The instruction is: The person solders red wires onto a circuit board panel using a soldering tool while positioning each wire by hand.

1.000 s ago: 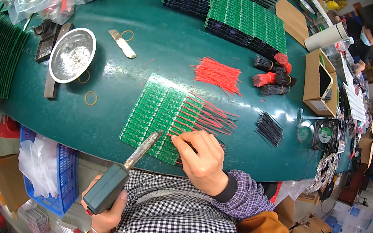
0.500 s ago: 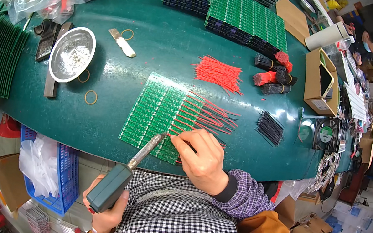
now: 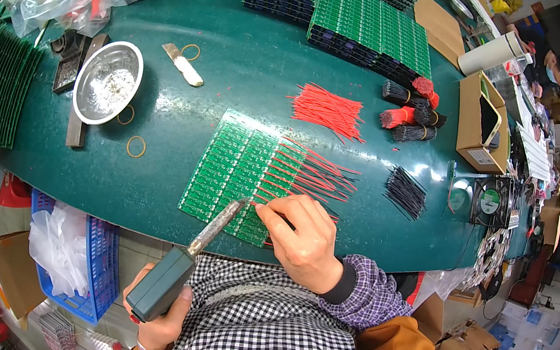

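green tabletop (image 3: pixel 113 179) bears a circuit board (image 3: pixel 236 176) above pale floor (image 3: pixel 144 247).

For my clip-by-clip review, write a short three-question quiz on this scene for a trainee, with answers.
1. Which hand holds the soldering iron?
2. What colour are the wires fanning out past the right edge of the circuit board? (a) yellow (b) red (c) white
3. True or false: the round bowl stands to the right of the board.

Key: 1. The left hand. 2. b. 3. False; the round bowl stands to its left.
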Motion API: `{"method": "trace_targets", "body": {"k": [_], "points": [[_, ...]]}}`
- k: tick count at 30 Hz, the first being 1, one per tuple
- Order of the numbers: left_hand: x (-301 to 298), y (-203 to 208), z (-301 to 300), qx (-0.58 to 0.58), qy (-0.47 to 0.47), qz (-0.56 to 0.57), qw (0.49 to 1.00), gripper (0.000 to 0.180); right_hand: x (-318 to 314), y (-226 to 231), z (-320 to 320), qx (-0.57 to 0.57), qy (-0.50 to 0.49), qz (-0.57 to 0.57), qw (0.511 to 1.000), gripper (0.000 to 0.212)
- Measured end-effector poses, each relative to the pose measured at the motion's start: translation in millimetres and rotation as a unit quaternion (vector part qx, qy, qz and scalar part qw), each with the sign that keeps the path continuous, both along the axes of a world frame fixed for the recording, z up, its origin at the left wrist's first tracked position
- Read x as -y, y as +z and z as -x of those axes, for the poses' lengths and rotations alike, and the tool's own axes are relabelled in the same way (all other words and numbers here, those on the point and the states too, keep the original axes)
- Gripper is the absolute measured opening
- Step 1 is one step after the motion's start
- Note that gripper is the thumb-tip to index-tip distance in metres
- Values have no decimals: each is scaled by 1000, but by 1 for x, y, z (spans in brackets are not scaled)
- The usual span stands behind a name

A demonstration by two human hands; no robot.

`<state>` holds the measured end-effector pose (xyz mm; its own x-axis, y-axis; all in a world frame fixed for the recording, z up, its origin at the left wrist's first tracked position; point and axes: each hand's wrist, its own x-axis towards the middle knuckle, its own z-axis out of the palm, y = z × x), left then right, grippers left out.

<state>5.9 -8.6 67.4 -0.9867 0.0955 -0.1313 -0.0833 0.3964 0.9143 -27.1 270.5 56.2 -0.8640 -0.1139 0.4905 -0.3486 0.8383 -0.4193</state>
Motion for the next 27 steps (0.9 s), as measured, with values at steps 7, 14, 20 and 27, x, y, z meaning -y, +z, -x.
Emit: {"method": "trace_targets", "body": {"k": [7,14,20,27], "points": [[-3,0,2,-22,-7,0,1000,23,1,0,0,-1,-3,3,1000,35],[-9,3,6,-35,-15,-7,999,23,3,3,1,-8,-15,12,1000,32],[11,-10,-10,31,1,1,1000,24,1,-2,0,-2,-6,3,1000,34],[8,-6,-9,26,4,2,1000,25,2,-1,-1,-4,-6,0,1000,34]]}}
